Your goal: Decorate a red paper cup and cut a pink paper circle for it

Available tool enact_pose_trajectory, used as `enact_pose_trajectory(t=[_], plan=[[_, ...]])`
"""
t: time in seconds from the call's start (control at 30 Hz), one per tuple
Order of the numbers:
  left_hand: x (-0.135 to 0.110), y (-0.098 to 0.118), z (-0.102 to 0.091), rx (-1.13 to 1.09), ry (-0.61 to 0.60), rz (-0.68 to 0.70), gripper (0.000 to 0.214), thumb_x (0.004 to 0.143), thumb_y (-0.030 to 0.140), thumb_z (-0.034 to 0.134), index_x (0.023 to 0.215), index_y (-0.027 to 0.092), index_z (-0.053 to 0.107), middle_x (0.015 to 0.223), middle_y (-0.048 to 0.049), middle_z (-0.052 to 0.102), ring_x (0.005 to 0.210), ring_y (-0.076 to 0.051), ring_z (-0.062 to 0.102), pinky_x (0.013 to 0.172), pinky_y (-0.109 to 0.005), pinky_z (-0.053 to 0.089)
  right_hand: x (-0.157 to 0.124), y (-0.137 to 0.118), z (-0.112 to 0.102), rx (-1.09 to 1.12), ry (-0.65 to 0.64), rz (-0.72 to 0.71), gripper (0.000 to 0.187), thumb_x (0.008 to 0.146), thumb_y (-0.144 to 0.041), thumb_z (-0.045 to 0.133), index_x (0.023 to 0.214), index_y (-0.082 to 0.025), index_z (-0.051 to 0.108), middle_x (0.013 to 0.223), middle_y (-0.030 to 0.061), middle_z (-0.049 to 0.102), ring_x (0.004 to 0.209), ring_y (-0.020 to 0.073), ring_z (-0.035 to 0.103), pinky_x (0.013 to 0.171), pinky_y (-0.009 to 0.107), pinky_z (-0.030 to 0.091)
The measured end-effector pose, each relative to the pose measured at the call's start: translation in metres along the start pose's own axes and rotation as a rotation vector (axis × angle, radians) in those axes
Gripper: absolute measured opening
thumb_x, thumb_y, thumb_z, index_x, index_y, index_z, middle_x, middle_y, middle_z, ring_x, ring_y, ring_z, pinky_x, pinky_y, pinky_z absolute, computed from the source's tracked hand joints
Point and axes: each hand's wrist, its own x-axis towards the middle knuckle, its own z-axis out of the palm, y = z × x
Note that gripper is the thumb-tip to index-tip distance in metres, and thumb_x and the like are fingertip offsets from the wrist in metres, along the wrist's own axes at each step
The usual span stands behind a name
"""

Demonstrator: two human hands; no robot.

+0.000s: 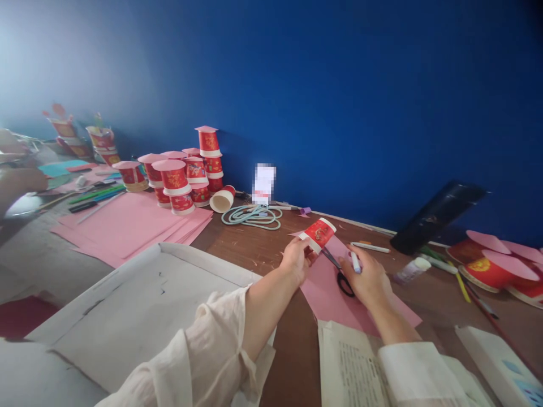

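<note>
My left hand [296, 260] is closed round a red paper cup [320, 233] with gold print and white rims. It holds the cup tilted on its side above a pink paper sheet [324, 282]. In my right hand [373, 280] is a short white and pale purple stick, apparently a glue stick [355, 262], gripped between thumb and fingers. Scissors [345, 284] with black handles lie on the pink sheet between both hands, their blades pointing towards the cup. Part of the scissors is hidden by my right hand.
Stacked red cups [172, 178] with pink paper discs stand left, beside pink sheets [127, 220]. A coiled cord [252, 217] lies by the blue wall. An open book [350, 362], a white tray [159, 249] and a black cylinder [436, 217] surround my arms. Another person's hand [21, 186] shows far left.
</note>
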Motion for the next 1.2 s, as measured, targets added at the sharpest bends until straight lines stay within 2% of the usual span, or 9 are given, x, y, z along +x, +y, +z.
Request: enact_pose_trajectory(t=[0.4, 0.63, 0.77, 0.87, 0.97, 1.03, 1.1, 1.13, 1.2], plan=[[-0.006, 0.003, 0.0, -0.031, -0.106, -0.032, 0.024, 0.074, 0.002, 0.059, 0.094, 0.014, 0.064, 0.087, -0.0067, 0.068, 0.07, -0.01, 0.06, 0.064, -0.02, 0.05, 0.002, 0.009, 0.007, -0.036, 0.031, -0.022, 0.052, 0.082, -0.051, 0.061, 0.127, -0.024, 0.065, 0.117, 0.0122, 0.07, 0.106, 0.0297, 0.065, 0.092, 0.048, 0.049], [-0.014, 0.007, 0.002, -0.018, -0.148, -0.046, 0.032, 0.07, -0.003, 0.055, 0.096, 0.012, 0.066, 0.087, -0.0071, 0.068, 0.07, -0.011, 0.06, 0.066, -0.022, 0.049, 0.003, 0.012, 0.002, -0.08, 0.015, 0.01, 0.05, 0.081, -0.05, 0.059, 0.125, -0.028, 0.068, 0.108, 0.0104, 0.072, 0.095, 0.0288, 0.067, 0.084, 0.045, 0.051], [-0.014, 0.007, 0.003, -0.011, -0.144, -0.039, 0.036, 0.063, -0.005, 0.054, 0.093, 0.012, 0.067, 0.084, -0.007, 0.068, 0.071, -0.012, 0.06, 0.067, -0.022, 0.048, 0.003, 0.011, 0.0, -0.101, -0.002, 0.036, 0.047, 0.079, -0.051, 0.058, 0.118, -0.03, 0.073, 0.101, 0.0118, 0.074, 0.086, 0.0323, 0.068, 0.075, 0.049, 0.052], [-0.012, 0.007, 0.003, -0.033, -0.126, -0.028, 0.037, 0.06, -0.005, 0.053, 0.09, 0.012, 0.065, 0.083, -0.0065, 0.068, 0.072, -0.012, 0.061, 0.066, -0.021, 0.048, 0.003, 0.011, 0.001, -0.092, 0.016, 0.036, 0.041, 0.078, -0.049, 0.059, 0.11, -0.031, 0.076, 0.095, 0.0101, 0.075, 0.08, 0.0297, 0.068, 0.072, 0.047, 0.052], [-0.013, 0.007, 0.003, -0.041, -0.109, -0.038, 0.037, 0.058, -0.005, 0.052, 0.088, 0.013, 0.064, 0.081, -0.006, 0.067, 0.071, -0.012, 0.06, 0.064, -0.021, 0.048, 0.004, 0.009, -0.002, -0.046, 0.064, 0.013, 0.036, 0.08, -0.04, 0.056, 0.107, -0.029, 0.077, 0.097, 0.0082, 0.076, 0.083, 0.0271, 0.068, 0.074, 0.043, 0.053], [-0.013, 0.008, 0.004, -0.042, -0.09, -0.051, 0.035, 0.057, -0.004, 0.051, 0.085, 0.014, 0.062, 0.078, -0.0052, 0.065, 0.067, -0.012, 0.058, 0.062, -0.021, 0.047, 0.005, 0.003, -0.007, -0.004, 0.126, -0.001, 0.039, 0.083, -0.036, 0.053, 0.114, -0.026, 0.074, 0.106, 0.0095, 0.075, 0.092, 0.0277, 0.069, 0.079, 0.043, 0.053], [-0.014, 0.009, 0.005, -0.038, -0.061, -0.073, 0.031, 0.056, -0.003, 0.05, 0.079, 0.015, 0.059, 0.074, -0.0046, 0.063, 0.064, -0.012, 0.056, 0.059, -0.021, 0.046, 0.004, -0.005, -0.016, 0.057, 0.23, -0.024, 0.043, 0.086, -0.034, 0.051, 0.122, -0.021, 0.069, 0.113, 0.012, 0.073, 0.102, 0.0282, 0.068, 0.087, 0.043, 0.052], [-0.014, 0.009, 0.005, -0.033, -0.05, -0.085, 0.029, 0.055, -0.003, 0.05, 0.077, 0.015, 0.058, 0.072, -0.0044, 0.062, 0.063, -0.012, 0.055, 0.057, -0.021, 0.045, 0.003, -0.011, -0.021, 0.136, 0.326, -0.061, 0.042, 0.085, -0.033, 0.054, 0.121, -0.019, 0.069, 0.112, 0.0132, 0.074, 0.102, 0.0286, 0.068, 0.09, 0.044, 0.052], [-0.014, 0.01, 0.006, -0.022, -0.038, -0.111, 0.025, 0.057, -0.003, 0.05, 0.074, 0.015, 0.056, 0.069, -0.0046, 0.06, 0.061, -0.012, 0.054, 0.055, -0.021, 0.043, 0.0, -0.021, -0.029, 0.22, 0.428, -0.123, 0.039, 0.087, -0.031, 0.057, 0.122, -0.019, 0.068, 0.109, 0.0123, 0.074, 0.102, 0.0274, 0.068, 0.092, 0.043, 0.051]])
